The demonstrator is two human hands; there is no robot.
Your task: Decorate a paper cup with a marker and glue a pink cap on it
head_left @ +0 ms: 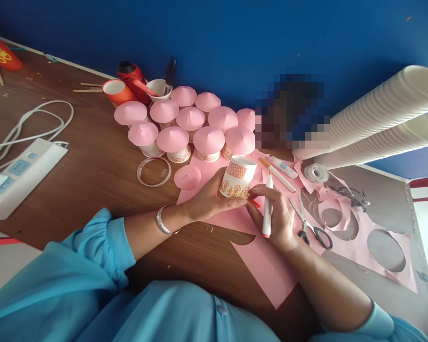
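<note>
My left hand (209, 197) is wrapped round a white paper cup (238, 176) patterned with orange drawings, holding it tilted over the pink paper (267, 266). Fingers of my right hand (276, 213) are closed on a white marker (267, 209) with an orange end, its tip close to the cup's lower edge. Behind the cup stand several paper cups capped with pink paper cones (189, 121). A loose pink paper disc (187, 176) lies by my left hand.
Scissors (312, 223), two more markers (280, 171), a tape roll (316, 173) and a clear ring (154, 171) lie around. Long stacks of white cups (378, 118) lie at right. A power strip (21, 171) with white cable sits left; red cups and a red bottle (131, 78) stand behind.
</note>
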